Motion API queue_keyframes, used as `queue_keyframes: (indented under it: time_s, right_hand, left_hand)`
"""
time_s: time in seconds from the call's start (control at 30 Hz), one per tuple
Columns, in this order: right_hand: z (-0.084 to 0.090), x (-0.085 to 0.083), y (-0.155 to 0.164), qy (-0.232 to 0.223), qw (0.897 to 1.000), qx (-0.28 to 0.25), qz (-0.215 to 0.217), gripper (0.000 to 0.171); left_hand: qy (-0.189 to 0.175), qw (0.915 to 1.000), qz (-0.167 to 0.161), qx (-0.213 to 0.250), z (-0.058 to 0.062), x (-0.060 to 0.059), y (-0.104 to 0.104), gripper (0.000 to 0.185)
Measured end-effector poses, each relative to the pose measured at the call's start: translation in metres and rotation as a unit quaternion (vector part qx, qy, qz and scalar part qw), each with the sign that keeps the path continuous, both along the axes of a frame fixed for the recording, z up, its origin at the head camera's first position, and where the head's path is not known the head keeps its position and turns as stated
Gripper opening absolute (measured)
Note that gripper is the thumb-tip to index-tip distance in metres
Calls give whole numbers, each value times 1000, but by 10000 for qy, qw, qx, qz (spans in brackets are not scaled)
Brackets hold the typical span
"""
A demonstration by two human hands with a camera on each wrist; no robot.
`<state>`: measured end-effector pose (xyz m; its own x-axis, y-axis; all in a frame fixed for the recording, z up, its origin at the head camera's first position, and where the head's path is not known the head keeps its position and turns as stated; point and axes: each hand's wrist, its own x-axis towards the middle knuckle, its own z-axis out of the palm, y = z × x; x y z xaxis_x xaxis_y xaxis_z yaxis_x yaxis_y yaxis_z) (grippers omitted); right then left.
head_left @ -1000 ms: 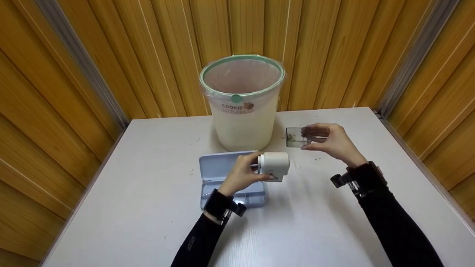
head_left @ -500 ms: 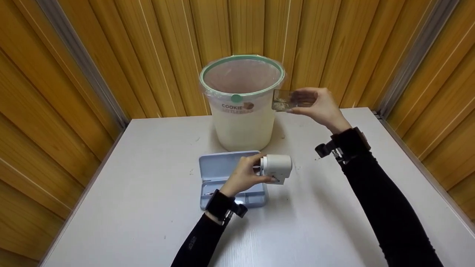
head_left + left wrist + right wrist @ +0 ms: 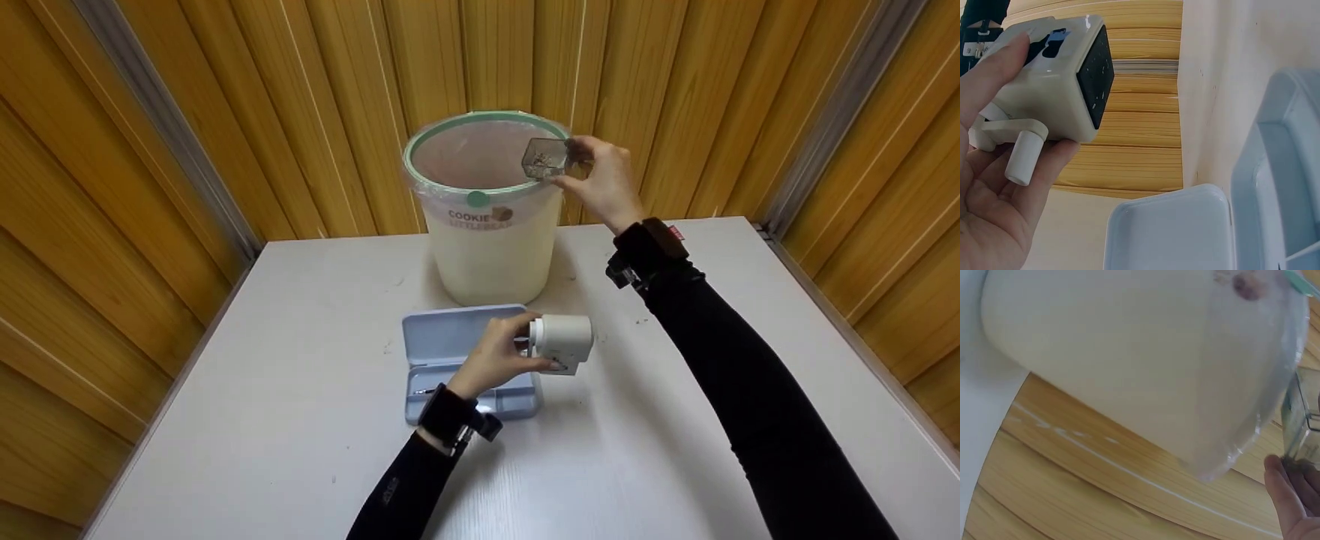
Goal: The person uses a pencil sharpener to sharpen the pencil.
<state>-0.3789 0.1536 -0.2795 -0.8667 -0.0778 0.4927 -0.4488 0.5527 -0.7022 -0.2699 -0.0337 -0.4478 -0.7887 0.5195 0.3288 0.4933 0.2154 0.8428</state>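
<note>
My left hand (image 3: 491, 356) grips a white crank pencil sharpener (image 3: 566, 341) above an open blue pencil case (image 3: 435, 337). The left wrist view shows the sharpener's crank handle (image 3: 1024, 157) by the palm and a dark face turned away from it. My right hand (image 3: 606, 184) pinches a clear shavings drawer (image 3: 543, 159) by one end. The drawer is tilted at the right rim of the trash bin (image 3: 491, 259), with shavings visible inside it. In the right wrist view only part of the drawer (image 3: 1297, 422) shows, beside the bin's bagged rim.
A green ring holds a clear bag over the bin's mouth. Small crumbs lie scattered on the white table (image 3: 300, 360). One slim item (image 3: 424, 391) is in the pencil case. Wood-patterned walls (image 3: 315, 112) close in the back and sides.
My right hand has lifted the shavings drawer from low over the table, up and left to the bin's rim. The left hand with the sharpener has shifted slightly right.
</note>
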Motion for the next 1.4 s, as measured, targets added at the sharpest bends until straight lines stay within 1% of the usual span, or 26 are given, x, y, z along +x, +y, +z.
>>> queue_keyframes:
  time_s: [0.17, 0.23, 0.3, 0.4, 0.47, 0.57, 0.67, 0.7, 0.73, 0.77, 0.8, 0.83, 0.87, 0.9, 0.97, 1.03, 1.07, 1.1, 1.13, 1.17, 1.23, 1.27, 1.3, 1.37, 1.4]
  right_hand:
    - [-3, -11, -9, 416, 9976, 540, -107, 55]
    - [-2, -13, -12, 545, 9945, 879, -178, 57]
    - [-1, -15, -14, 661, 9890, 1295, -256, 58]
    - [2, -17, -19, 926, 9770, 1896, -288, 57]
    - [3, -18, -23, 1120, 9664, 2298, -271, 55]
    - [5, -20, -27, 1298, 9530, 2734, -156, 50]
    - [6, -22, -30, 1574, 9340, 3207, -46, 47]
    - [6, -23, -31, 1725, 9251, 3384, -12, 45]
    - [5, -24, -31, 1887, 9141, 3590, 20, 45]
    - [5, -24, -32, 2114, 8985, 3846, 22, 45]
    - [5, -24, -32, 2384, 8793, 4122, 24, 44]
    - [4, -25, -32, 2659, 8569, 4416, -7, 43]
    - [3, -26, -32, 2956, 8295, 4738, -64, 42]
    - [2, -26, -32, 3269, 7996, 5037, -134, 39]
    - [1, -27, -33, 3881, 7369, 5525, -342, 36]
    - [-2, -28, -33, 4393, 6825, 5816, -536, 33]
    - [-3, -29, -33, 4585, 6588, 5932, -627, 32]
    - [-3, -29, -33, 4737, 6400, 6009, -692, 32]
    - [-4, -29, -33, 4849, 6235, 6087, -748, 32]
    - [-4, -30, -33, 4926, 6095, 6162, -785, 32]
    - [-5, -29, -34, 4985, 5939, 6261, -826, 31]
    - [-5, -29, -35, 4982, 5888, 6310, -833, 31]
    - [-4, -29, -35, 4979, 5867, 6331, -839, 31]
    - [-4, -29, -36, 4938, 5919, 6318, -819, 33]
    - [-3, -26, -36, 4972, 5912, 6295, -840, 36]
  left_hand:
    - [20, 10000, 30, -65, 0, 0, 1, 58]
    - [12, 10000, 30, -83, 0, 0, 1, 58]
    - [-14, 10000, 15, -74, 0, 0, 1, 58]
    - [-19, 10000, -13, -51, 0, 0, 1, 58]
    - [-4, 10000, -35, -44, 0, 0, 1, 57]
    - [28, 10000, -59, -28, -1, 0, 1, 56]
    - [67, 10000, -50, -6, -1, 0, 2, 55]
    - [74, 10000, -45, 4, -1, 0, 2, 55]
    - [80, 10000, -40, 9, -1, 1, 2, 55]
    - [85, 10000, -36, 15, -1, 1, 3, 55]
    - [93, 10000, -28, 6, -1, 1, 3, 55]
    - [91, 10000, -31, 4, -1, 1, 4, 55]
    - [90, 10000, -29, -6, -1, 1, 4, 55]
    - [92, 10000, -26, -27, -1, 1, 4, 55]
    - [104, 9999, -29, -79, -1, 0, 5, 55]
    - [125, 9998, -38, -134, 0, 1, 5, 55]
    - [130, 9998, -44, -151, 0, 1, 5, 55]
    - [145, 9997, -44, -172, 0, 1, 5, 54]
    - [153, 9997, -44, -190, 0, 1, 5, 55]
    - [154, 9997, -43, -194, 0, 1, 5, 55]
    - [145, 9997, -40, -191, -1, 1, 5, 55]
    - [137, 9997, -44, -187, -1, 1, 5, 55]
    - [124, 9997, -50, -180, -1, 1, 5, 55]
    - [98, 9998, -70, -157, -1, 1, 6, 56]
    - [68, 9998, -71, -148, -1, 1, 6, 56]
